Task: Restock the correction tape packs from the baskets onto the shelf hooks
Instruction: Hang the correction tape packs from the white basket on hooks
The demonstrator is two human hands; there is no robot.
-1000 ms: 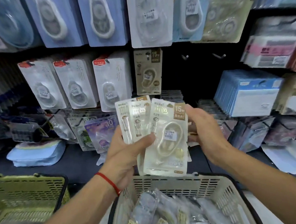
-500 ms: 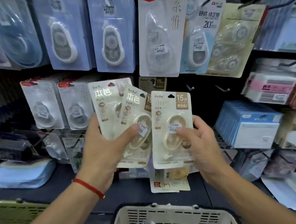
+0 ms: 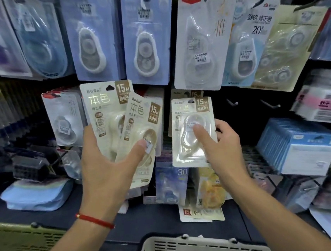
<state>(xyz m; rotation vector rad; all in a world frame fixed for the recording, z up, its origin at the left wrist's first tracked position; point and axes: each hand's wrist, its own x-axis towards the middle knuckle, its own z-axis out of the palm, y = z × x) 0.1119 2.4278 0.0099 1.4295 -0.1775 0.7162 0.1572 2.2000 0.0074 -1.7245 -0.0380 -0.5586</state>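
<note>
Dark shelf ledge (image 3: pixel 48 215), pale blue folded stack (image 3: pixel 36 195) lying on it

Left hand (image 3: pixel 108 171) fanning two cream correction tape packs (image 3: pixel 120 125), thumb pressed across the front one, right hand (image 3: pixel 221 146) pinching a single cream pack (image 3: pixel 191 131) just beside them, a matching pack hanging on the shelf hook behind it, beige basket (image 3: pixel 194 248) below both grips

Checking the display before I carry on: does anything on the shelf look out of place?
Some packs lie loose on the shelf ledge instead of hanging, and two hooks right of the right hand's pack are bare.
</note>
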